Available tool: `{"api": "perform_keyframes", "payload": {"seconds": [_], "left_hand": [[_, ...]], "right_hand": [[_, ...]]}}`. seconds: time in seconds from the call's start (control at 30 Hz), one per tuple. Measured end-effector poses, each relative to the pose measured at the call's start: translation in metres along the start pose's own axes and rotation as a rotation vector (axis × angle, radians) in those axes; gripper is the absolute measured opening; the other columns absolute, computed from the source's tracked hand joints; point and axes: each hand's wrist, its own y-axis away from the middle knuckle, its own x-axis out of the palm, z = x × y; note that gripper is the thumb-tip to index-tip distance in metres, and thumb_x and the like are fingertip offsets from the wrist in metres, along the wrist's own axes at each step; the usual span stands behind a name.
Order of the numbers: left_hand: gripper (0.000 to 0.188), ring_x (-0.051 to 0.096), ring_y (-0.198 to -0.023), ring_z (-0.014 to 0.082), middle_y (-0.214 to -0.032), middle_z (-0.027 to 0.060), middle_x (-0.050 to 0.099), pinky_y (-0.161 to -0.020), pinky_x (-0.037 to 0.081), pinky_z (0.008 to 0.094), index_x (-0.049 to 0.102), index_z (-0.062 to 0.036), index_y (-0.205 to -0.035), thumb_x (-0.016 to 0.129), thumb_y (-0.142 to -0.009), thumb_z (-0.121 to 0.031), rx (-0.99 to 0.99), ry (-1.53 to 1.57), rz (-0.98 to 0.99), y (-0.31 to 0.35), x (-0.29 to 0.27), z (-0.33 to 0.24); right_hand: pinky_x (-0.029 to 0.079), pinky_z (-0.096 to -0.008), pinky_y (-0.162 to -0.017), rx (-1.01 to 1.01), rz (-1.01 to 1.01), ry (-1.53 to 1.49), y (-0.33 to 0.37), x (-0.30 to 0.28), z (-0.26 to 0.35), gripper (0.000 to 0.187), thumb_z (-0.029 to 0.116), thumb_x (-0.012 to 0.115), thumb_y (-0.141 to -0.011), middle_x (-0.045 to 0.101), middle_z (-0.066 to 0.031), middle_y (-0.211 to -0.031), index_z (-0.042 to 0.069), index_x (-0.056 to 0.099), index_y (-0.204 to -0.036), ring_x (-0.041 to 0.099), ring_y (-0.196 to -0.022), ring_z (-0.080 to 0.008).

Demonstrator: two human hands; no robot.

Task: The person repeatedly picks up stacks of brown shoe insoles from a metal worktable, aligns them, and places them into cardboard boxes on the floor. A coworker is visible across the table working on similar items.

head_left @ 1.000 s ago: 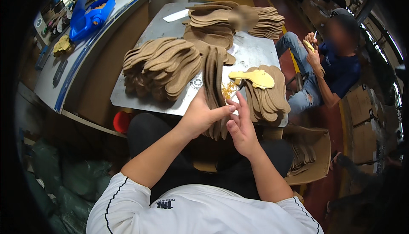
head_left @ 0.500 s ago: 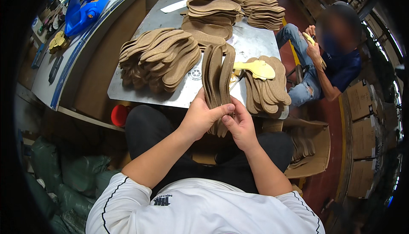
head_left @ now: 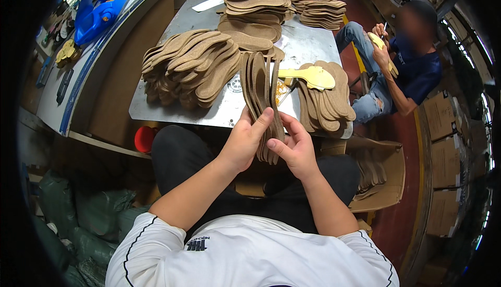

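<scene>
Between my hands, over the near edge of the metal tabletop, a small bundle of brown cork-like insoles [head_left: 256, 84] stands on edge. My left hand [head_left: 244, 138] grips its left side, the thumb lying across the near edges. On the other side my right hand [head_left: 296, 148] holds the bundle, its thumb near the insoles' edges and its fingers behind. Just right of the bundle, a yellow sole-shaped template [head_left: 315, 78] rests on a fanned pile of insoles [head_left: 326, 107]. A larger slanted pile of insoles [head_left: 190, 67] lies to the left.
More insole stacks [head_left: 255, 5] fill the far part of the metal tabletop [head_left: 151, 101]. A blue bin [head_left: 102, 13] sits on the left bench. A co-worker [head_left: 412, 57] sits at right holding a yellow template. Below the table's right side stands a carton [head_left: 389, 182] with insoles.
My left thumb has shifted up the bundle and the thumbs have moved apart. The insoles at the bundle's right have spread a little, showing a gap. The view has shifted slightly.
</scene>
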Motion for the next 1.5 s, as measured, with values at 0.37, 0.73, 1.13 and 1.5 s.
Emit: {"api": "perform_keyframes", "payload": {"seconds": [0.37, 0.73, 1.13, 1.5], "left_hand": [[0.05, 0.075, -0.107, 0.0153, -0.124, 0.0071, 0.075, -0.091, 0.065, 0.0344, 0.063, -0.0018, -0.143, 0.082, -0.112, -0.037, -0.02, 0.059, 0.054, -0.012, -0.003, -0.004], [0.033, 0.077, -0.1, 0.0166, -0.117, 0.0079, 0.079, -0.083, 0.065, 0.0331, 0.075, -0.0002, -0.127, 0.088, -0.106, -0.023, -0.093, 0.19, 0.191, -0.084, -0.004, -0.04], [0.037, 0.075, -0.102, 0.0146, -0.11, 0.0062, 0.081, -0.091, 0.06, 0.0328, 0.077, -0.0046, -0.13, 0.088, -0.105, -0.028, -0.234, 0.155, 0.21, -0.108, -0.051, -0.033], [0.035, 0.072, -0.102, 0.0133, -0.109, 0.0036, 0.076, -0.093, 0.059, 0.0327, 0.074, -0.0055, -0.126, 0.09, -0.104, -0.029, -0.263, 0.218, 0.151, -0.117, -0.062, -0.032]], "right_hand": [[0.066, -0.0308, -0.097, 0.075, -0.014, 0.081, 0.004, 0.012, 0.012, 0.078, 0.001, 0.086, -0.101, 0.065, -0.0133, -0.153, -0.003, 0.048, -0.169, 0.073, -0.126, -0.0171], [0.062, -0.0468, -0.108, -0.508, -0.135, 1.173, -0.075, 0.03, 0.058, 0.065, 0.037, 0.089, -0.103, 0.068, -0.0238, -0.151, -0.004, 0.07, -0.15, 0.073, -0.132, -0.0374], [0.054, -0.0524, -0.118, -0.63, 0.041, 1.854, -0.341, -0.021, 0.101, 0.051, 0.018, 0.086, -0.097, 0.071, -0.0188, -0.145, 0.006, 0.071, -0.144, 0.064, -0.137, -0.0431], [0.057, -0.0517, -0.117, -0.518, 0.203, 2.013, -0.503, -0.082, 0.082, 0.077, 0.018, 0.089, -0.093, 0.064, -0.0152, -0.149, 0.016, 0.061, -0.164, 0.061, -0.139, -0.0425]]}}
